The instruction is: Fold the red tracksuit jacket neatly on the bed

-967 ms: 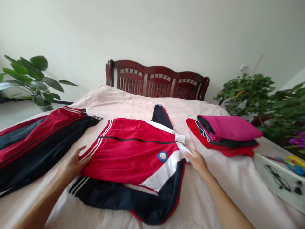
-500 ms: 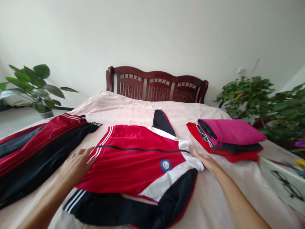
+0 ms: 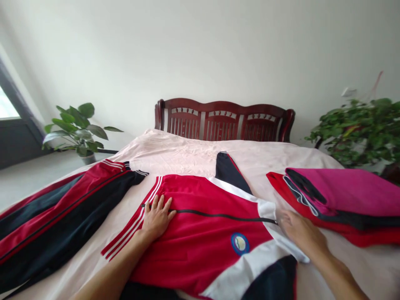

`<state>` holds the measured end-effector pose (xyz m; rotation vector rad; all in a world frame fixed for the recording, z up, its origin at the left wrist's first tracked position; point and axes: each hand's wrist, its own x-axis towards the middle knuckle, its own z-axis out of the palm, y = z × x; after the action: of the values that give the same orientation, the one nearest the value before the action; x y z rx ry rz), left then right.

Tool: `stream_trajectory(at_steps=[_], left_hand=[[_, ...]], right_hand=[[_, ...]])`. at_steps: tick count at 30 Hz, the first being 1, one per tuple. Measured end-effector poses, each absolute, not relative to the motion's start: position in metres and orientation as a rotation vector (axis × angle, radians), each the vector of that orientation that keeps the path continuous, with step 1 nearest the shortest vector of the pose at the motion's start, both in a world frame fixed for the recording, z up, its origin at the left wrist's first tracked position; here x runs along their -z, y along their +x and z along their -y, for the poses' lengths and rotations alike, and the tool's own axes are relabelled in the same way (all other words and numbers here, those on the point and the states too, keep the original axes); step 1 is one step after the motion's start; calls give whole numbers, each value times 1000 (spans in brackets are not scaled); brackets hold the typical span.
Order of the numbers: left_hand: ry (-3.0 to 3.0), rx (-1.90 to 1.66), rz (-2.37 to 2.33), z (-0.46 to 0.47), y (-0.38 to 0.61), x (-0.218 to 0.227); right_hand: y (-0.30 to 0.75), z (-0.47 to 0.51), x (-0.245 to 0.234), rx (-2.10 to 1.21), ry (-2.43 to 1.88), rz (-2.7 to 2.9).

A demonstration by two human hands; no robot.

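Note:
A red, white and dark navy track jacket (image 3: pixel 203 237) lies spread on the bed (image 3: pixel 187 152), zip closed, a round blue badge on its chest. My left hand (image 3: pixel 158 218) rests flat and open on the jacket's lower hem, fingers spread near the white stripes. My right hand (image 3: pixel 300 233) lies on the white collar at the jacket's right end, a little blurred, fingers stretched out. One dark sleeve (image 3: pixel 229 171) sticks out beyond the jacket toward the headboard.
Red and navy track trousers (image 3: pixel 53 212) lie to the left. A folded stack of pink, dark and red clothes (image 3: pixel 343 200) sits at the right. A dark wooden headboard (image 3: pixel 225 123) stands behind. Potted plants stand left (image 3: pixel 78 131) and right (image 3: pixel 359 129).
My left hand moved from beside the hem onto the red front of the jacket. My right hand stayed at the collar. The view moved closer and turned left.

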<state>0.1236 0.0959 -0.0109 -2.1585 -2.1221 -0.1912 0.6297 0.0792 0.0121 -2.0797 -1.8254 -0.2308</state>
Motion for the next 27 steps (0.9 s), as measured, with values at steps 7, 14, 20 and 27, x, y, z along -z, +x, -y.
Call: stream_trajectory(at_steps=[7, 14, 20, 27], left_hand=[[-2102, 217, 2237, -115, 110, 6], [-2135, 176, 2176, -144, 112, -26], [-2296, 339, 1976, -213, 147, -39], [-2314, 363, 1989, -220, 135, 7]], right_hand=[[554, -127, -28, 376, -1803, 2154], [561, -144, 10, 237, -2218, 2181], [518, -181, -21, 350, -1995, 2166], [508, -211, 28, 187, -2060, 2265]])
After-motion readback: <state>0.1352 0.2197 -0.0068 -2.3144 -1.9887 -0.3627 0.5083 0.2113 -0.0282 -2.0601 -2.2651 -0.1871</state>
